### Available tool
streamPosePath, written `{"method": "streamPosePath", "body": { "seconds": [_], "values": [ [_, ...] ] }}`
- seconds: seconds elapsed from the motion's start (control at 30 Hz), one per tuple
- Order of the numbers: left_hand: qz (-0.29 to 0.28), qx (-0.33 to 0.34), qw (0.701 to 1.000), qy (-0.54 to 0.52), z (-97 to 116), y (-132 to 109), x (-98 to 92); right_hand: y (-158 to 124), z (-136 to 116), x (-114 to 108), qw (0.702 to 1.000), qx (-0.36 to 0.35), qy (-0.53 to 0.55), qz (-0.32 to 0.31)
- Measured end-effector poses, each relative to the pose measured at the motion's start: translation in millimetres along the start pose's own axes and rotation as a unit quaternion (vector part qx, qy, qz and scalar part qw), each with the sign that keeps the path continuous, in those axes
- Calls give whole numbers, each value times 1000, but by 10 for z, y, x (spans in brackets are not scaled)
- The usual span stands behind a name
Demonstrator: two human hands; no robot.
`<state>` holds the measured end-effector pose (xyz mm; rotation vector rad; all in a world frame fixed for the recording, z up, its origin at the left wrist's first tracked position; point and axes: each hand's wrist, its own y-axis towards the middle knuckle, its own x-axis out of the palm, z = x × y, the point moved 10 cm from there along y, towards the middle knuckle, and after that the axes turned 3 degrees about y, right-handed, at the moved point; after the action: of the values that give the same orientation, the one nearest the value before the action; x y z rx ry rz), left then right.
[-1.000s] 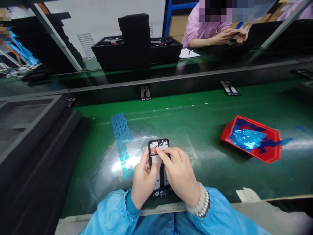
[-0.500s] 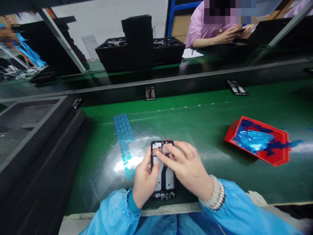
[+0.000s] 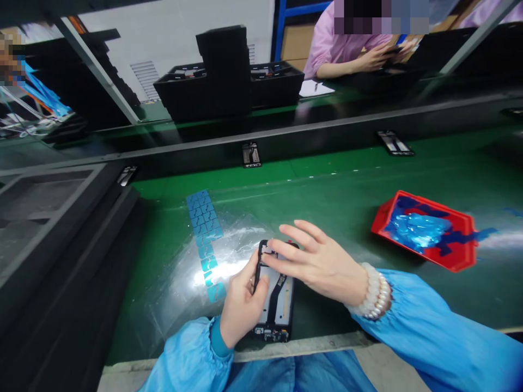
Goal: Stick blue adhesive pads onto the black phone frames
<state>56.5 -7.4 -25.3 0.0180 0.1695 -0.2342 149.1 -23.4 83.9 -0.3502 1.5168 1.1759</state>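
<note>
An open phone frame [image 3: 275, 302] with a black rim and pale inner parts is held above the near edge of the green belt. My left hand [image 3: 243, 305] grips its left side, fingers wrapped round the rim. Across its top end lies my right hand [image 3: 316, 261], index and thumb pressed on the upper left corner, the other fingers stretched out. Both arms wear blue sleeves, and a pearl bracelet [image 3: 373, 291] circles the right wrist. A strip of small blue stickers [image 3: 204, 234] lies on clear film [image 3: 192, 288] just left of the phone.
A red tray [image 3: 461, 256] with crumpled blue film sits at the right. Three more phone frames [image 3: 250, 154] lie along the belt's far edge. Stacked black trays [image 3: 49, 228] stand at the left, others [image 3: 229, 81] across the belt. A person in pink [image 3: 347, 51] works opposite.
My right wrist has swung out to the right, so the hand now reaches across the phone's top from the side. The phone has tilted slightly and sits a little lower in view.
</note>
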Motion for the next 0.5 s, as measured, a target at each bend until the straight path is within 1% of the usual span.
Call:
{"method": "streamPosePath", "body": {
  "seconds": [0.07,0.1,0.13,0.2,0.23,0.27,0.3,0.33,0.37,0.4,0.43,0.47,0.5],
  "values": [
    [-2,1,1000,-15,13,-5,13,8,-28,12,1000,-1,30,-4],
    [0,1,1000,-31,31,-3,15,10,-28,-9,999,5,53,3],
    [7,-2,999,-53,50,3,5,7,5,-59,996,26,78,24],
    [33,-15,994,-101,81,27,-49,-49,177,-148,980,122,139,74],
    [50,-25,991,-120,86,42,-90,-103,273,-126,962,181,186,83],
    [67,-36,988,-135,85,56,-136,-164,346,-32,936,237,250,72],
    [82,-47,985,-147,76,67,-179,-225,382,129,899,285,329,43],
    [87,-56,982,-156,65,77,-205,-274,375,330,851,321,415,3],
    [83,-63,981,-164,51,85,-211,-310,355,530,797,349,492,-34],
    [72,-66,981,-170,38,90,-202,-331,371,701,744,376,550,-57],
    [57,-66,982,-170,26,89,-183,-341,461,841,702,409,579,-64],
    [45,-61,984,-162,17,82,-167,-346,648,945,681,452,573,-58],
    [44,-51,987,-144,10,70,-168,-343,918,1009,678,498,539,-44]
  ]
}}
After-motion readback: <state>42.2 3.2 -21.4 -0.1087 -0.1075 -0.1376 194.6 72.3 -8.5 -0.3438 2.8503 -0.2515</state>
